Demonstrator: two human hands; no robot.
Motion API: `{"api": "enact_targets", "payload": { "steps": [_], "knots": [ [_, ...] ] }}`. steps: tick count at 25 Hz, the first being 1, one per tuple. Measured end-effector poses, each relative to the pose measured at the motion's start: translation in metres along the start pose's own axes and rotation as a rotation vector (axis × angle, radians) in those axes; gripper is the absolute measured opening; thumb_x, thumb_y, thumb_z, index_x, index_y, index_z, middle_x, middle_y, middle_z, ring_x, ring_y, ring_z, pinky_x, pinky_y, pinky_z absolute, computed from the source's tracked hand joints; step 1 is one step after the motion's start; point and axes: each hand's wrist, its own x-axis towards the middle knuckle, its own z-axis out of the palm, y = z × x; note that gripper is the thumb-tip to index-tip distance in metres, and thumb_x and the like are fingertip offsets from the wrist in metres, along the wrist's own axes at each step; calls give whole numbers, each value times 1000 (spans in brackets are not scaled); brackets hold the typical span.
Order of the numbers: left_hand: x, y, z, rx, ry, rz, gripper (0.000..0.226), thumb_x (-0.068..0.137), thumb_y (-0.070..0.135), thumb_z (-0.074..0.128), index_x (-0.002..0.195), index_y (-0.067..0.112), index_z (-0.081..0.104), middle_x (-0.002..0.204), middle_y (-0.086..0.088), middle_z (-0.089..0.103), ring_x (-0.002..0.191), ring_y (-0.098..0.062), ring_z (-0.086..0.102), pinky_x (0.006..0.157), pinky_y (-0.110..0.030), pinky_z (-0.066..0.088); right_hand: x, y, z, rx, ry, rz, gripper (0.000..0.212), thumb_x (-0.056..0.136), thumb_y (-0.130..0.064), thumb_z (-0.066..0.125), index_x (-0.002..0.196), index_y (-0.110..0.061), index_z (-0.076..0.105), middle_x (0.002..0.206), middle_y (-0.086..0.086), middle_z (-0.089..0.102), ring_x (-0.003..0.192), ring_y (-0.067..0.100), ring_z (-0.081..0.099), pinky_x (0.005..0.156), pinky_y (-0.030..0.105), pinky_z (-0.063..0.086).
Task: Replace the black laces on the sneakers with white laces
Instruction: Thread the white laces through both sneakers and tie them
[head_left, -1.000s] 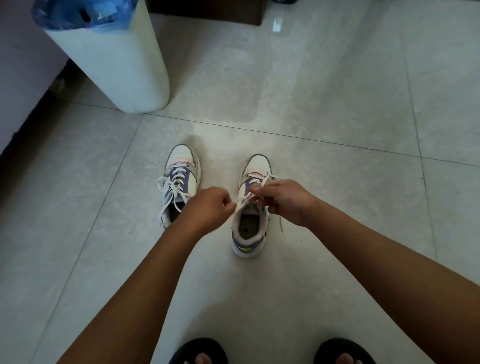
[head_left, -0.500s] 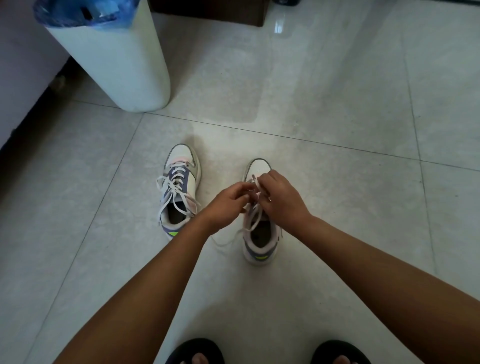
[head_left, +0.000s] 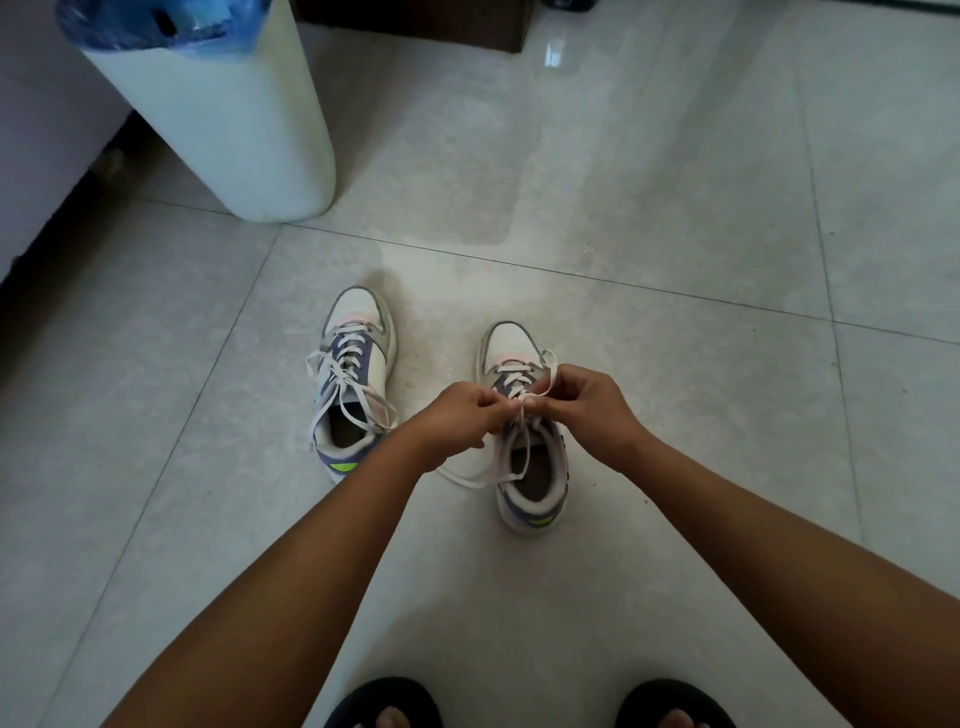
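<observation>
Pale tiled floor (head_left: 675, 208), white bin (head_left: 234, 130) behind. Left sneaker (head_left: 353, 384) already tied. Left hand (head_left: 457, 415) and right hand (head_left: 587, 400) each pinch white lace (head_left: 524, 447) over right sneaker (head_left: 530, 467). Advice: keep loops even, pull knot snug, tension level.

Two white-and-purple sneakers stand upright, side by side on the floor, toes pointing away. The left sneaker (head_left: 355, 384) wears white laces tied in a loose bow. The right sneaker's (head_left: 527, 467) white lace (head_left: 485, 475) trails onto the tile.
</observation>
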Motion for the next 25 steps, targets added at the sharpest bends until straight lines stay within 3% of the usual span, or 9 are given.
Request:
{"api": "enact_targets", "payload": {
  "steps": [5,9,12,15,17,19,21,23,25],
  "knots": [
    [3,0,2,-341,-8,-168,13,91,18,55,93,9,65,87,-6,61,87,-17,58,74,-33,50,-3,-3,-5,58,-195,48,9,81,-4,70,84,-5,61,79,5,65,69,6,63,66,16,50],
    [1,4,3,-574,-12,-203,19,94,25,50,84,12,60,76,-5,57,75,-16,56,70,-33,48,1,-7,-10,35,-259,76,9,84,-3,66,89,-4,59,77,1,65,65,1,61,62,13,48],
    [-5,24,-33,-1043,94,-56,46,95,28,43,51,20,52,67,2,54,74,-14,57,75,-35,43,0,-6,-11,34,-255,98,8,85,-5,65,86,-9,59,73,-5,65,62,-2,60,59,12,46],
    [-19,43,-86,-1243,325,183,55,95,34,40,43,21,51,65,6,60,76,-11,61,78,-33,40,-2,-3,-13,26,-259,116,6,85,-6,66,89,-7,61,74,-5,68,64,-1,62,61,12,46],
    [-21,43,-95,-967,526,177,42,96,34,42,62,20,61,78,2,64,82,-13,62,77,-34,40,-3,-3,-12,16,-243,126,10,85,-8,66,94,-3,62,77,-1,68,64,-1,62,61,12,46],
    [-16,34,-76,-200,728,-36,31,96,35,46,100,10,64,107,-11,62,101,-25,60,86,-38,43,-4,-4,-12,37,-225,139,13,85,-10,68,95,-3,63,80,1,69,64,0,62,61,12,45],
    [-16,23,-39,308,681,-59,38,97,37,45,104,4,62,107,-18,60,97,-31,58,84,-38,42,-6,-3,-10,66,-215,153,8,83,-13,70,88,-10,64,83,3,70,70,4,62,66,16,46],
    [-19,17,-3,229,408,-95,48,98,41,39,87,3,65,84,-13,65,72,-27,59,66,-32,45,-8,-2,-8,106,-203,153,7,82,-13,71,83,-15,64,83,3,69,74,7,62,69,18,46],
    [-16,12,20,-6,233,-240,46,97,43,40,91,5,66,80,-7,64,67,-20,56,57,-27,41,-11,-1,-7,122,-185,141,7,81,-11,71,83,-15,66,81,0,68,73,6,62,66,15,47]
  ]
}}
